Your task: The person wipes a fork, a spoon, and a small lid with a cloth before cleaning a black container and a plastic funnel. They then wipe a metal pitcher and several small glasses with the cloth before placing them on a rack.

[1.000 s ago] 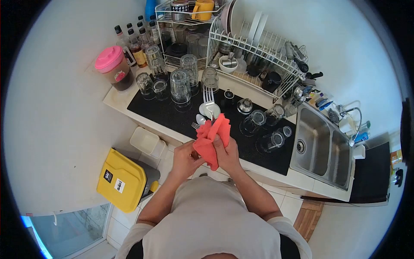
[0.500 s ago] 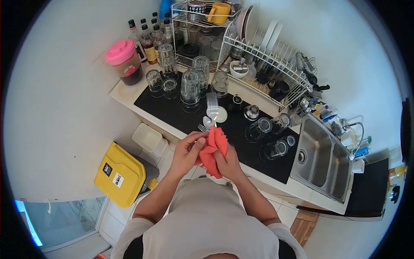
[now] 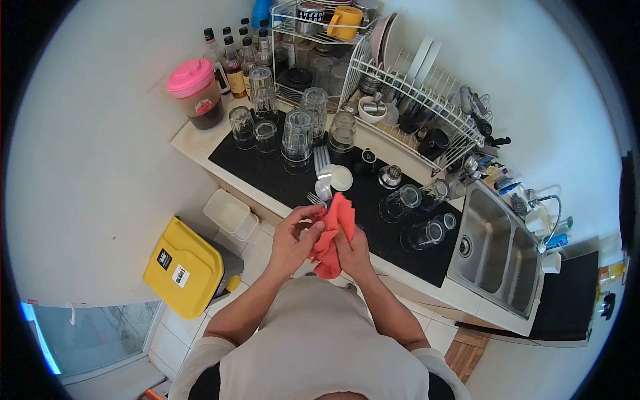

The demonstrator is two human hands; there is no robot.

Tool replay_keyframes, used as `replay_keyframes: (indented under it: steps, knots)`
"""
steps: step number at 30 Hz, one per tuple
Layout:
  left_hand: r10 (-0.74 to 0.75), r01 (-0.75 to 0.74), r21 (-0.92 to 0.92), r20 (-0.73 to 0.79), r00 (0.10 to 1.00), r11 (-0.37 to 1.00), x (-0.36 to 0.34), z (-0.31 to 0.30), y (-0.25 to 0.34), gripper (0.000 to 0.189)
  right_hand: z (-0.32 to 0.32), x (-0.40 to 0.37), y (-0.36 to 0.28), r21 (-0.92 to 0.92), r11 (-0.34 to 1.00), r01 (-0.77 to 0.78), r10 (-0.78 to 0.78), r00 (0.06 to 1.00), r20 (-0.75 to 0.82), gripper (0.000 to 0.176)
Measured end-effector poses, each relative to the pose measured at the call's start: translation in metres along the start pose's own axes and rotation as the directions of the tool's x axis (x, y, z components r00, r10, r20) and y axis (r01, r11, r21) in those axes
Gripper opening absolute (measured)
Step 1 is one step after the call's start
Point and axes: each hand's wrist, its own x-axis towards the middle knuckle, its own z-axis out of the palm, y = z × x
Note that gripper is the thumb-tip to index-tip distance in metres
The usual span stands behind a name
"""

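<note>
A crumpled red cloth (image 3: 335, 230) is bunched between my two hands in front of my chest, at the counter's front edge. My right hand (image 3: 353, 253) grips it from the right, thumb pressed on top. On its left side my left hand (image 3: 291, 241) is closed with curled fingers and thumb at the fold. Whether something is wrapped inside the cloth is hidden. Just beyond lie a spoon (image 3: 323, 189), a fork (image 3: 315, 199) partly covered by my hand, several forks in a bundle (image 3: 323, 160) and a round white lid (image 3: 341, 178).
Upturned glasses (image 3: 297, 137) stand on the black mat (image 3: 267, 175), more glass mugs (image 3: 427, 233) to the right. Behind are a white dish rack (image 3: 427, 100), bottles (image 3: 233, 70) and a pink-lidded pitcher (image 3: 195, 93). A steel sink (image 3: 490, 240) is right; a yellow-lidded bin (image 3: 187, 267) stands lower left.
Both hands and the red cloth have shifted very slightly right, and the cloth's folds have changed a little. The view has tilted slightly. Objects on the counter stay put.
</note>
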Motion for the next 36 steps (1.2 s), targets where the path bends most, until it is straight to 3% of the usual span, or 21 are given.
replay_keyframes:
  steps: [1,4,7,10,13,16,19,22,25,26,27,29,31,34,35,36]
  knots:
    - [0.042,-0.042,0.054,-0.005,0.999,0.998,-0.001,-0.001,0.0,0.024,-0.003,-0.001,0.002,-0.016,0.998,-0.057,0.058,0.998,0.033,0.03]
    - [-0.034,0.033,-0.016,-0.051,0.998,0.999,-0.006,-0.003,0.0,0.022,0.0,-0.003,0.006,0.185,0.956,-0.228,0.239,0.97,-0.037,0.033]
    - [0.186,-0.162,0.153,-0.161,0.969,0.975,-0.008,-0.003,-0.009,0.018,0.0,-0.003,0.005,0.186,0.962,-0.201,0.211,0.977,-0.033,0.036]
    - [0.231,-0.184,0.289,-0.137,0.963,0.94,-0.009,-0.007,-0.008,0.018,-0.003,-0.002,0.001,0.099,0.992,-0.08,0.076,0.996,0.05,0.037]
    - [0.168,-0.156,0.134,-0.077,0.983,0.979,-0.004,0.0,0.007,0.017,0.003,-0.002,0.007,0.01,0.997,0.076,-0.076,0.996,0.04,0.038]
    - [0.114,-0.118,0.054,0.075,0.991,0.992,0.001,-0.007,0.008,0.018,-0.004,-0.003,-0.001,-0.063,0.998,-0.001,0.008,0.993,0.116,0.038]
    - [-0.011,0.021,-0.111,0.091,0.996,0.994,-0.001,-0.006,0.007,0.017,-0.006,-0.004,-0.009,-0.059,0.993,-0.098,0.103,0.991,0.083,0.037]
    - [-0.013,0.028,-0.148,0.104,0.995,0.989,0.002,-0.006,0.005,0.016,-0.007,-0.005,-0.013,-0.086,0.993,-0.084,0.093,0.99,0.11,0.038]
    - [0.075,-0.081,-0.132,-0.052,0.996,0.988,0.01,-0.009,0.013,0.015,-0.011,-0.004,-0.01,-0.239,0.969,0.063,0.001,0.966,0.259,0.04]
    - [0.096,-0.105,-0.055,-0.147,0.984,0.993,0.011,-0.009,0.02,0.016,-0.014,-0.005,-0.01,-0.17,0.985,0.034,-0.002,0.982,0.188,0.039]
    - [0.114,-0.119,-0.033,-0.137,0.984,0.992,0.014,-0.012,0.025,0.016,-0.019,-0.007,-0.009,-0.098,0.995,0.012,0.0,0.993,0.117,0.038]
    - [0.142,-0.142,0.009,-0.111,0.984,0.99,0.015,-0.023,0.03,0.016,-0.021,-0.007,-0.009,0.112,0.994,-0.006,0.01,1.0,-0.029,0.037]
    - [0.216,-0.215,0.157,0.011,0.976,0.964,0.014,-0.023,0.026,0.01,-0.023,0.0,-0.01,0.372,0.928,0.032,0.042,0.981,-0.188,0.036]
    - [0.262,-0.338,0.381,0.238,0.935,0.861,0.004,-0.007,0.023,0.017,-0.023,0.015,-0.036,0.101,0.994,-0.043,0.038,0.998,0.043,0.034]
    - [0.294,-0.352,0.385,0.201,0.934,0.853,0.002,0.001,0.024,0.017,-0.021,0.018,-0.043,0.005,0.999,-0.052,0.051,0.991,0.122,0.034]
    - [0.327,-0.364,0.391,0.16,0.931,0.846,-0.001,0.011,0.029,0.018,-0.016,0.02,-0.045,0.069,0.992,-0.104,0.098,0.992,0.083,0.033]
